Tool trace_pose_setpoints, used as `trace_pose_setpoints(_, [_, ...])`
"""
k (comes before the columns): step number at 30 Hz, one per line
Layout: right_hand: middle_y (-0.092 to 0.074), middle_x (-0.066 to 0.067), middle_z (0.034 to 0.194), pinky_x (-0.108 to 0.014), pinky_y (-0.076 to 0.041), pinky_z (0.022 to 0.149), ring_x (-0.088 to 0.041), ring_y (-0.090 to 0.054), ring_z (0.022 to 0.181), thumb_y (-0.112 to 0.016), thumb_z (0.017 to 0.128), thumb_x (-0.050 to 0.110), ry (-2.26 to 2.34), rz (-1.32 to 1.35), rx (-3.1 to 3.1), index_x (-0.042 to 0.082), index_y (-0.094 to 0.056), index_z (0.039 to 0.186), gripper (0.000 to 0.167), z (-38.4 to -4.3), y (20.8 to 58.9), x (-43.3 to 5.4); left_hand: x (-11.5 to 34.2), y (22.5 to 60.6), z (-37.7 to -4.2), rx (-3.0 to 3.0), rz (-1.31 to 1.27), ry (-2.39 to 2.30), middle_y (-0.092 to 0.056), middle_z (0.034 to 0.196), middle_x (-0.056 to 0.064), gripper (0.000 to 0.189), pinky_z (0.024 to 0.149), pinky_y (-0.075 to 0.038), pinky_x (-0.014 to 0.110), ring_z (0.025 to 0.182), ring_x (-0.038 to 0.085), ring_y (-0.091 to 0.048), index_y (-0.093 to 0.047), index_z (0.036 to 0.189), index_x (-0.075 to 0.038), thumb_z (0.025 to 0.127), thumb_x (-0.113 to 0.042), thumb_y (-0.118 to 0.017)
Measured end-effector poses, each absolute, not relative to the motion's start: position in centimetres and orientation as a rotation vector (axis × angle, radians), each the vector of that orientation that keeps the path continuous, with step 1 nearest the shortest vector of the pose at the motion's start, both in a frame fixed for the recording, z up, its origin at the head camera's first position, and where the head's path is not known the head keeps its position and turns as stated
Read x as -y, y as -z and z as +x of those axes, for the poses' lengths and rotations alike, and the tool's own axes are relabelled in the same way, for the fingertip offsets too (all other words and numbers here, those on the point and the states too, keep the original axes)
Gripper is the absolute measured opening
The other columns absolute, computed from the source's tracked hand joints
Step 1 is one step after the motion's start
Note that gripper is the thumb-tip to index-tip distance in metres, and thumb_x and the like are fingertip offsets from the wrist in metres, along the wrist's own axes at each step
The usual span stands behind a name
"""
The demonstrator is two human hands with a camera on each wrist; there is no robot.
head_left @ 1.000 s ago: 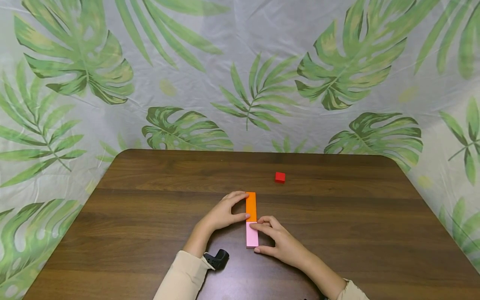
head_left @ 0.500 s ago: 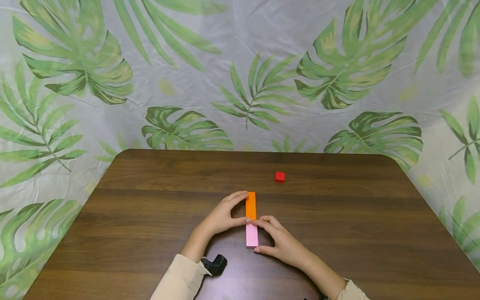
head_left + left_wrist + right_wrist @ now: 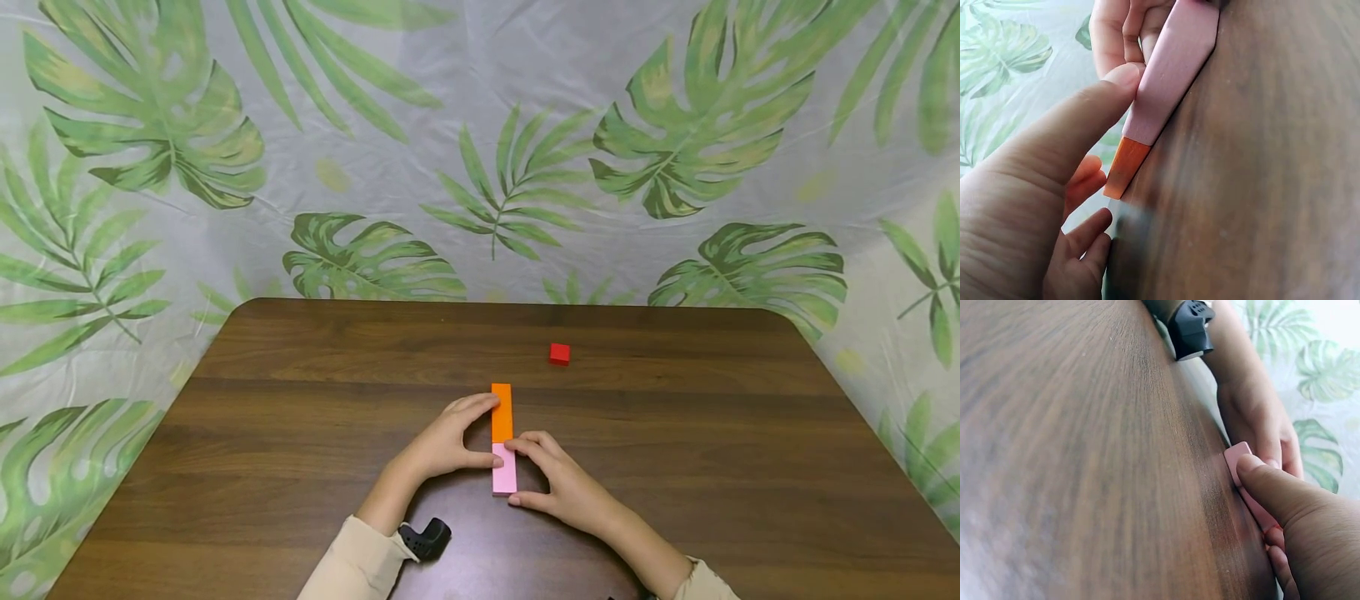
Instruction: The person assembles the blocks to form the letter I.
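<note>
An orange rectangular block [image 3: 502, 414] and a pink rectangular block [image 3: 505, 479] lie end to end on the brown table, orange farther away. My left hand [image 3: 442, 437] is on their left side, its forefinger at the orange block and its thumb on the pink one. In the left wrist view, that thumb [image 3: 1085, 122] touches the edge of the pink block [image 3: 1175, 69]. My right hand [image 3: 564, 481] pinches the pink block lengthwise from the right, forefinger by the joint and thumb at the near end. The right wrist view shows its thumb [image 3: 1279, 484] against the pink block.
A small red block [image 3: 559, 354] stands farther back, right of the orange one. The wooden table [image 3: 300, 350] ends at a leaf-patterned cloth backdrop [image 3: 390, 167]. A black wrist device [image 3: 427, 540] sits on the left forearm.
My left hand has slid toward the near side, its thumb passing from the orange block onto the pink one. The blocks and my right hand have barely moved.
</note>
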State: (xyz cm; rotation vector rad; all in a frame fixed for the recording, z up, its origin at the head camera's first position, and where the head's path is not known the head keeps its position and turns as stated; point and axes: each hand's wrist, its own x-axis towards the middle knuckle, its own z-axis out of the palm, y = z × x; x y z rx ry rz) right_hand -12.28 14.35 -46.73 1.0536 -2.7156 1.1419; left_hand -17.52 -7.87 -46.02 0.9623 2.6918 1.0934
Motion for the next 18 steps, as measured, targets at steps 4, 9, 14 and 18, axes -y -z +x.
trace_pose_setpoints(4, [-0.04,0.005,0.122,-0.035,-0.04,0.091,-0.012,-0.043,0.11,-0.072,0.074,0.036,-1.134,1.056,2.713,0.015,-0.049,0.127,0.061,-12.29,46.76,-14.33,7.86,46.16,-17.56,-2.686,0.968,-1.101,-0.036,0.139,0.001,0.079,0.102,-0.026,0.038,0.126,0.019,-0.03,-0.043,0.134,-0.01,0.069,-0.042,-0.074])
trace_pose_setpoints(9, [-0.04,0.005,0.122,-0.036,-0.04,0.091,-0.012,-0.043,0.11,-0.071,0.075,0.037,-1.141,1.061,2.708,0.014,-0.049,0.127,0.061,-12.34,46.75,-14.26,7.94,46.24,-17.57,-2.674,0.961,-1.105,-0.035,0.14,0.0,0.077,0.101,-0.026,0.039,0.127,0.019,-0.028,-0.044,0.133,-0.011,0.07,-0.043,-0.074])
trace_pose_setpoints(14, [-0.041,0.005,0.123,-0.037,-0.039,0.092,-0.012,-0.043,0.111,-0.065,0.08,0.04,-1.19,1.051,2.703,0.014,-0.047,0.128,0.058,-12.32,46.6,-14.24,7.99,46.23,-17.56,-2.673,0.957,-1.107,-0.035,0.14,0.0,0.077,0.101,-0.026,0.04,0.127,0.02,-0.028,-0.044,0.133,-0.012,0.07,-0.043,-0.073])
trace_pose_setpoints(18, [-0.043,0.005,0.123,-0.034,-0.04,0.09,-0.012,-0.046,0.108,-0.061,0.083,0.039,-1.236,1.025,2.689,0.011,-0.047,0.127,0.054,-12.3,46.4,-14.31,7.93,46.25,-17.59,-2.681,0.966,-1.096,-0.035,0.14,0.0,0.077,0.101,-0.026,0.04,0.127,0.02,-0.029,-0.044,0.133,-0.011,0.07,-0.045,-0.073])
